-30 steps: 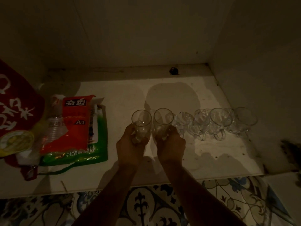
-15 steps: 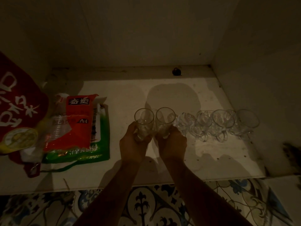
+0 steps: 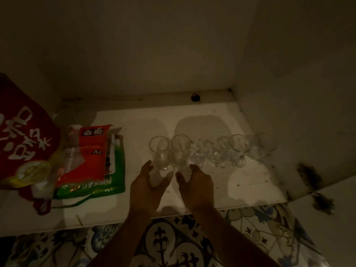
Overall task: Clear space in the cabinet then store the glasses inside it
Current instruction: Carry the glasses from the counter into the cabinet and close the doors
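Note:
Two clear tall glasses stand side by side on the white cabinet shelf (image 3: pixel 250 185), the left glass (image 3: pixel 160 153) and the right glass (image 3: pixel 180 151). Just in front of them, my left hand (image 3: pixel 148 185) and my right hand (image 3: pixel 196 185) hover with fingers spread, holding nothing. To the right runs a row of several clear handled glass cups (image 3: pixel 238 149), touching one another and reaching toward the right wall.
A stack of flat packets, orange on green (image 3: pixel 92 157), lies at the shelf's left with a clear plastic bottle (image 3: pixel 72 157) and a red bag (image 3: pixel 25 135). A small dark hole (image 3: pixel 195 97) sits at the back. Patterned floor tiles (image 3: pixel 163 243) lie below the shelf edge.
Both hands let go of the two tall glasses, which now stand on the shelf, and drew back toward me with fingers spread.

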A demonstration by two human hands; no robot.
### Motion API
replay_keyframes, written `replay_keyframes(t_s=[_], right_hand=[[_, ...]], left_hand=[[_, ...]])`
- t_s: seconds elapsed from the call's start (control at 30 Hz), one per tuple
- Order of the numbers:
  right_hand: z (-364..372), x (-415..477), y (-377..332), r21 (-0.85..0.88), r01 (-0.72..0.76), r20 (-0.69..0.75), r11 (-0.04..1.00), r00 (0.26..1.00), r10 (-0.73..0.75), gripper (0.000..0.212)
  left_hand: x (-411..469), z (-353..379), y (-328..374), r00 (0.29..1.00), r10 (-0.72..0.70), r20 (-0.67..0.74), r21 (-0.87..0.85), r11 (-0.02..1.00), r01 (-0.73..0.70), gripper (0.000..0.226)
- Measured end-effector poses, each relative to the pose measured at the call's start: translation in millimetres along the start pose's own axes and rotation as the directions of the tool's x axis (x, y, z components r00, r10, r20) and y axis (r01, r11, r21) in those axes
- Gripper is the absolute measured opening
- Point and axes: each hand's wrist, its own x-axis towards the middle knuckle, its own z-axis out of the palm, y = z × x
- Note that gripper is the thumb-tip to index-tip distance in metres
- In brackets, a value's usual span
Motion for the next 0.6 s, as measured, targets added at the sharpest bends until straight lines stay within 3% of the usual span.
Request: replay_keyframes(t_s=[0.07,0.2,0.37,0.47,0.6], right_hand=[[-21,-12,3,-0.025,0.084,0.015,0.996,0.996,-0.083,0.058],[-77,-41,1,-0.173,0.332,0.075,0.927,0.943,-0.324,0.055],[-160,-59,-35,-0.286,0.478,0.065,0.831,0.874,-0.481,0.066],[-207,-71,-71,-0.331,0.475,0.030,0.815,0.869,-0.495,0.075],[-270,-106,-114,-0.437,0.391,0.117,0.810,0.918,-0.379,0.084]], left_hand=[[-12,-9,12,0.998,0.058,0.017,0.065,0.996,-0.059,0.060],[-38,-25,63,0.980,0.197,-0.002,0.167,0.967,-0.194,0.055],[-66,-68,148,0.947,0.303,0.109,0.347,0.881,-0.322,0.071],[-83,-101,204,0.915,0.344,0.211,0.489,0.773,-0.404,0.072],[-119,-155,276,0.928,0.220,0.300,0.644,0.671,-0.367,0.073]])
